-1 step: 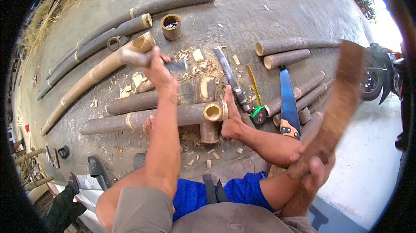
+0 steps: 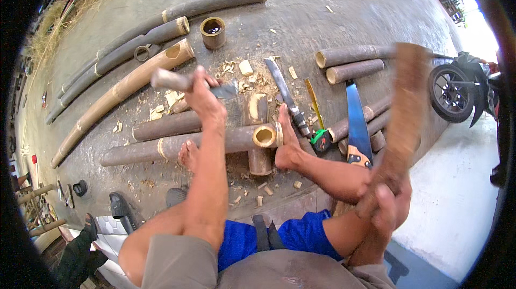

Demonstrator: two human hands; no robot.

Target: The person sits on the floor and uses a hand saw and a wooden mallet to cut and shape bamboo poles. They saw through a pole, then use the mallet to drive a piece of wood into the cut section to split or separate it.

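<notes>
My left hand [image 2: 205,98] is closed around a chisel [image 2: 173,80] with a pale handle, its flat metal blade pointing right above the wood chips. At the right my right hand [image 2: 391,203] grips a long wooden mallet [image 2: 411,90], raised and blurred by motion. Below the chisel lies a dark bamboo pole [image 2: 228,139] with a round hole near its right end. It rests across a short bamboo piece [image 2: 260,163] whose upper part has a pale cut patch. My bare feet are beside the pole, one near its holed end. The chisel is apart from the bamboo.
Right of the pole lie a metal blade tool [image 2: 284,87], a green-black tape measure [image 2: 321,140] and a blue handsaw [image 2: 357,122]. A bamboo cup [image 2: 213,33] holds dark contents. Several bamboo poles [image 2: 123,82] lie left; a motorcycle wheel [image 2: 452,93] stands far right.
The mallet in my right hand has swung left and stands more upright. My left hand with the chisel has moved slightly right and down.
</notes>
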